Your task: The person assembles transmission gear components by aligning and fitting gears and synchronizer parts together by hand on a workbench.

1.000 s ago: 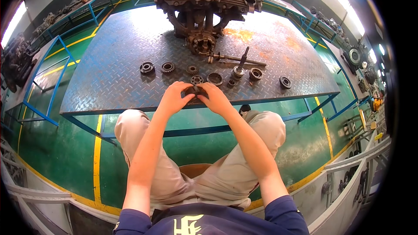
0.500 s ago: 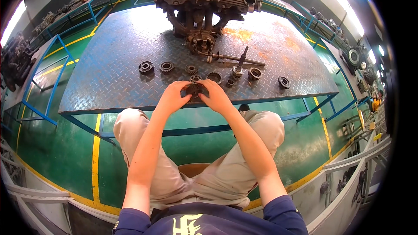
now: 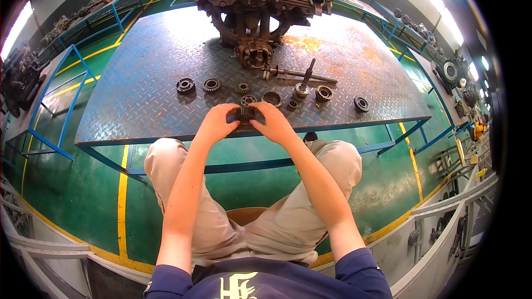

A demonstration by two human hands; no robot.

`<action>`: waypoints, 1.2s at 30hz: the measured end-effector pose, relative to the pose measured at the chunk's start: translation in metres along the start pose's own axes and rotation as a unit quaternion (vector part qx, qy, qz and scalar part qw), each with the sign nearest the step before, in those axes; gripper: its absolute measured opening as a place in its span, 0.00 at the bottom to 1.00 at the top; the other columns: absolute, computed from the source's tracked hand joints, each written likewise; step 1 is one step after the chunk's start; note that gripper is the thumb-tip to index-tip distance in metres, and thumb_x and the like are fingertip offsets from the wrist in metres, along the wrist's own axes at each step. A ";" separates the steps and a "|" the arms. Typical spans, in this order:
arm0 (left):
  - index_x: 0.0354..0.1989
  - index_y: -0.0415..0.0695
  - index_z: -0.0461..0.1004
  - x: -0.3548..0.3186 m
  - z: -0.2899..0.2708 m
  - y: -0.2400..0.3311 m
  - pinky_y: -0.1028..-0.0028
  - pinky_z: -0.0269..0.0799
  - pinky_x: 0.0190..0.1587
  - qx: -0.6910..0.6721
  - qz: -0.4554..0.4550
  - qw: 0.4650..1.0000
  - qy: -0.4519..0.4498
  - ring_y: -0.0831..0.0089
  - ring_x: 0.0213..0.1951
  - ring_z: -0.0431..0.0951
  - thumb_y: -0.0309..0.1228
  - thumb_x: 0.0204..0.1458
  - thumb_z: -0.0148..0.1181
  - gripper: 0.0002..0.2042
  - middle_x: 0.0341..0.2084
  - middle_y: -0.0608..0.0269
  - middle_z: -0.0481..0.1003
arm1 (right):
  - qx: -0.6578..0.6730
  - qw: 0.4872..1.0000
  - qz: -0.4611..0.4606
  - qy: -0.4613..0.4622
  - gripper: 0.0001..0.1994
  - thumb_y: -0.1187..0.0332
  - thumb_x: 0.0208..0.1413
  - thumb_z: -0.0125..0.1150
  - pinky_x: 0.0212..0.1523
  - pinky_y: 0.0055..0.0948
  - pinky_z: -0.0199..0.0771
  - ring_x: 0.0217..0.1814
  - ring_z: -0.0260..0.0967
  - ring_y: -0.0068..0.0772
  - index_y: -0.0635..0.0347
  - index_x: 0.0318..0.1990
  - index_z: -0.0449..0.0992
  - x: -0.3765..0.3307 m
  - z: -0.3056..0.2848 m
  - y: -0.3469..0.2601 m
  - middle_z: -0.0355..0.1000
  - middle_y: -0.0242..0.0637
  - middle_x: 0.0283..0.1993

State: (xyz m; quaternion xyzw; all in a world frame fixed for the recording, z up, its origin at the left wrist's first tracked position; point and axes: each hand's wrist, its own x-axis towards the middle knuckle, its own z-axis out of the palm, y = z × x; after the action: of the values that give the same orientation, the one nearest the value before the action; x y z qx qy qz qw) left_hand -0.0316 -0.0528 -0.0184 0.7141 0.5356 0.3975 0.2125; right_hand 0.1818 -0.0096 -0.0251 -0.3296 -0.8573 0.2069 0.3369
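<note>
Between my two hands is a dark metal gear (image 3: 244, 114), close to the near edge of the table. My left hand (image 3: 218, 123) curls its fingers and thumb against its left side. On the right, my right hand (image 3: 273, 123) grips the same part with thumb and fingers. Just beyond my fingertips lies a small ring-shaped gear (image 3: 247, 100), with a toothed ring (image 3: 272, 98) beside it. A flatter gear (image 3: 243, 87) rests a little farther back. My fingers partly cover the held gear, so its full shape is hidden.
A large engine (image 3: 255, 0) stands at the back of the steel-plate table (image 3: 138, 83). Two gears (image 3: 211, 85) lie at left. To the right are a long shaft (image 3: 305, 74), an upright geared shaft (image 3: 302, 89), a small gear (image 3: 292, 106), a wide gear (image 3: 324, 94) and another gear (image 3: 361, 104).
The fingers of both hands have spread a little farther apart around the gear, showing more of it. The gear has shifted slightly left. The other parts have not moved.
</note>
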 end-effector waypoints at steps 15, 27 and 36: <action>0.51 0.39 0.78 0.004 -0.012 0.009 0.66 0.73 0.48 -0.030 -0.016 0.999 0.020 0.60 0.43 0.79 0.32 0.49 0.70 0.20 0.40 0.52 0.81 | -0.017 0.998 0.057 -0.028 0.23 0.66 0.49 0.70 0.56 0.41 0.70 0.55 0.69 0.51 0.64 0.53 0.76 0.001 0.001 0.004 0.74 0.48 0.48; 0.44 0.35 0.80 0.005 -0.013 0.006 0.65 0.73 0.49 -0.029 -0.049 0.998 -0.018 0.58 0.44 0.80 0.30 0.50 0.68 0.15 0.40 0.50 0.80 | -0.033 0.999 0.035 -0.013 0.17 0.66 0.50 0.70 0.51 0.38 0.72 0.49 0.71 0.47 0.65 0.46 0.77 0.000 0.001 0.007 0.74 0.44 0.43; 0.45 0.38 0.80 0.004 -0.013 -0.004 0.71 0.73 0.39 -0.021 -0.022 1.000 -0.006 0.70 0.32 0.76 0.28 0.49 0.68 0.15 0.38 0.55 0.81 | -0.029 0.999 0.019 -0.004 0.16 0.68 0.50 0.69 0.50 0.38 0.70 0.48 0.69 0.45 0.65 0.44 0.77 0.001 0.000 0.004 0.72 0.42 0.41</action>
State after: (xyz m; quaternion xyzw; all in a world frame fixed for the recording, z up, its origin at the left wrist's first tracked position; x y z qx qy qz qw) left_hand -0.0437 -0.0492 -0.0122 0.7003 0.5414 0.3990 0.2393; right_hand 0.1830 -0.0061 -0.0268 -0.3548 -0.8579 0.1898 0.3195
